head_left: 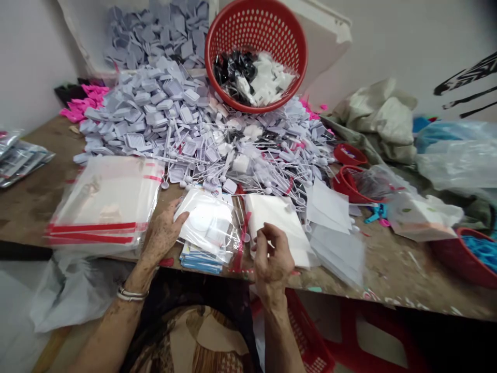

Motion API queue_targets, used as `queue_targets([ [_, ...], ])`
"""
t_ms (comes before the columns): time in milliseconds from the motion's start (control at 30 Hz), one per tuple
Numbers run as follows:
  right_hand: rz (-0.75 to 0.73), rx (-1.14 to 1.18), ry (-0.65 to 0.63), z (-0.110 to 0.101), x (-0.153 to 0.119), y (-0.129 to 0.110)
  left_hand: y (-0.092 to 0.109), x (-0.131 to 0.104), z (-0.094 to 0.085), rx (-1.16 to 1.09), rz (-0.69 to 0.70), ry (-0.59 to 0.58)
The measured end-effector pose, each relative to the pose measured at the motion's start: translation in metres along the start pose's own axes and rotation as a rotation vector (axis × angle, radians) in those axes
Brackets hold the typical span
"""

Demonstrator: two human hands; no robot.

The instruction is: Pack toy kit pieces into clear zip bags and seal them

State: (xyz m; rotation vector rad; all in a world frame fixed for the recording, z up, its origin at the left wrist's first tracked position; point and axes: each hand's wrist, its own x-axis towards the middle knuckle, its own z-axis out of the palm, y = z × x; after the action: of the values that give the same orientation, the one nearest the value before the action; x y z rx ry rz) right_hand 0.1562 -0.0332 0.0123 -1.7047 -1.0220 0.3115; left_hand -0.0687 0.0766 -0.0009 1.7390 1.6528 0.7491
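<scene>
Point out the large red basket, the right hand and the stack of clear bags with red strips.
Large red basket [222, 89]: head view, on the lower left of its rim.
Right hand [274, 259]: head view, on the back of the hand.
Stack of clear bags [116, 181]: head view, on the top bag's upper middle.

Basket [256, 103] stands behind stacked bags [205, 220].

A worn brown table [404, 274] carries pale plastic pieces [149, 103], clear bags [112, 194] and white sheets [277, 223].
</scene>
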Motion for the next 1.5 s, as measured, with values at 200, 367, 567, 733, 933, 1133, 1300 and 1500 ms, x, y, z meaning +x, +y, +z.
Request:
queue_targets([
  [200,-0.159,-0.148,-0.378,0.018,-0.014,0.004,0.002,0.0,0.003,0.006,-0.008,0.012],
  [367,-0.16,-0.128,-0.338,0.035,-0.017,0.014,-0.002,-0.003,0.01,-0.02,0.064,0.012],
  [567,-0.005,0.0,-0.385,0.032,-0.014,0.008,0.001,0.0,0.008,0.01,0.082,-0.045],
  [733,-0.219,-0.301,-0.37,0.037,-0.011,0.009,0.019,-0.009,0.011,0.353,0.169,0.13],
  [933,-0.588,-0.567,-0.358,0.048,-0.017,0.024,0.029,-0.025,0.048,0.551,0.513,0.067],
  [1133,-0.721,-0.616,-0.419,0.044,-0.007,0.034,0.024,-0.016,0.061,0.672,0.531,-0.017],
  [1300,-0.782,-0.598,-0.419,0.043,0.0,0.036,0.026,-0.005,0.054,0.65,0.491,0.021],
  [1500,-0.887,-0.646,-0.61,0.028,0.023,0.024,0.026,-0.003,0.06,0.619,0.464,0.068],
])
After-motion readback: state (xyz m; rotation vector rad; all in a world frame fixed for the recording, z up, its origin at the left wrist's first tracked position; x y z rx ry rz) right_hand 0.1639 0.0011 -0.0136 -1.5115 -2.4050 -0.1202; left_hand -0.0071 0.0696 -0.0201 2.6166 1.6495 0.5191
